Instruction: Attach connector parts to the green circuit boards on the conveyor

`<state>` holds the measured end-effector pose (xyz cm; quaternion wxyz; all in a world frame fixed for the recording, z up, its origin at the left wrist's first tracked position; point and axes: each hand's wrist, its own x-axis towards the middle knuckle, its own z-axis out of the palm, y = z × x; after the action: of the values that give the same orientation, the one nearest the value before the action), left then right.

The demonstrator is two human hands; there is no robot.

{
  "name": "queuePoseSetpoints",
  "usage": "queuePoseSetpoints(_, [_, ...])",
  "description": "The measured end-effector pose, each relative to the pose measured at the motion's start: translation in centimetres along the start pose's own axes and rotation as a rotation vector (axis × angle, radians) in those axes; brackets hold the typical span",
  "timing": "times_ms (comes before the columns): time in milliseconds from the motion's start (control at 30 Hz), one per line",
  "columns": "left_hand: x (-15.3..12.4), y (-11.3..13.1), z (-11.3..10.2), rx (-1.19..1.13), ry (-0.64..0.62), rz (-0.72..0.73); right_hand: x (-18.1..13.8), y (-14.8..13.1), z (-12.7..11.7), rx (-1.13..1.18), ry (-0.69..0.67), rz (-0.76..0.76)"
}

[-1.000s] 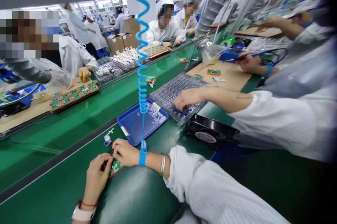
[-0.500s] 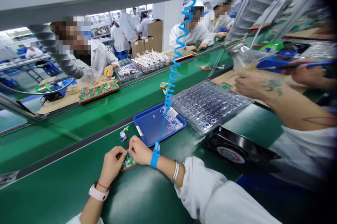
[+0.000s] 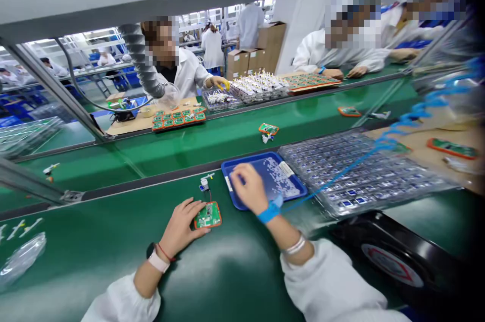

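My left hand (image 3: pixel 184 223) grips the left side of a green circuit board (image 3: pixel 211 215) with an orange frame, fingers on top and thumb at the near edge. From the board's far side a thin wire runs to a small white part with a blue face (image 3: pixel 204 184), lying on the green work surface. My right hand (image 3: pixel 248 186), a blue strap around its wrist, is over the left part of a blue tray (image 3: pixel 242 204). Its fingers look curled but are blurred, and whatever may be between them is hidden. Tiny white pieces (image 3: pixel 280 178) lie scattered in the tray's right half.
Right of the tray lies a clear plastic tray (image 3: pixel 364 170) of blue-faced parts, with a black device (image 3: pixel 390 246) in front. A coiled blue cord (image 3: pixel 413 112) stretches from my wrist strap. Across the belt (image 3: pixel 223 132), a co-worker's hand (image 3: pixel 217 82) works beside framed boards (image 3: pixel 178 119).
My right hand has left the circuit board and moved right, over the blue tray. My left hand now holds the board alone. The view has turned left, and the neighbour's arms are out of it.
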<state>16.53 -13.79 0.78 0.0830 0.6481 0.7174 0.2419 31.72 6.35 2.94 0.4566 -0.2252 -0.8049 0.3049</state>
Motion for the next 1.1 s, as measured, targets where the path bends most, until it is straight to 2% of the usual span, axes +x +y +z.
queuePoseSetpoints(33, [0.1,0.1,-0.2,-0.007,-0.005,-0.003,1.0,1.5,-1.2,-0.077,0.049,0.046])
queuePoseSetpoints(100, [0.9,0.2,-0.6,-0.068,-0.001,-0.025,2.5,5.0,-3.1,-0.226,0.05,0.147])
queuePoseSetpoints(167, [2.4,-0.1,-1.2,-0.192,0.045,-0.082,3.0,8.0,-3.9,-0.348,-0.014,0.21])
queuePoseSetpoints(233, [4.5,-0.9,-2.0,-0.335,0.151,-0.16,2.7,9.7,-3.9,-0.446,-0.085,0.215])
queuePoseSetpoints(300, [7.0,-2.1,-2.8,-0.415,0.312,-0.226,2.1,10.1,-3.4,-0.533,-0.145,0.184])
queuePoseSetpoints(367, [9.7,-3.6,-3.5,-0.393,0.501,-0.254,1.7,9.8,-3.1,-0.607,-0.192,0.163])
queuePoseSetpoints(433, [12.0,-5.2,-4.0,-0.286,0.661,-0.244,1.5,9.4,-3.0,-0.644,-0.223,0.157])
queuePoseSetpoints(500, [13.7,-7.0,-4.1,-0.128,0.737,-0.239,1.5,9.2,-3.1,-0.65,-0.234,0.155])
queuePoseSetpoints(567, [14.5,-8.9,-3.9,0.045,0.676,-0.273,1.6,9.3,-3.2,-0.645,-0.234,0.16])
queuePoseSetpoints(667, [14.4,-11.7,-3.4,0.22,0.401,-0.33,1.5,9.7,-3.2,-0.632,-0.227,0.178])
queuePoseSetpoints(733, [13.7,-13.2,-3.3,0.25,0.283,-0.338,1.5,10.0,-3.1,-0.628,-0.216,0.179])
queuePoseSetpoints(800, [13.0,-14.0,-3.4,0.284,0.282,-0.366,1.4,10.2,-3.0,-0.634,-0.208,0.173])
queuePoseSetpoints(967, [12.2,-14.1,-3.9,0.387,0.394,-0.548,1.3,10.4,-3.0,-0.638,-0.232,0.162])
queuePoseSetpoints(1100, [12.1,-13.9,-3.7,0.357,0.433,-0.539,1.4,10.1,-3.2,-0.634,-0.243,0.15])
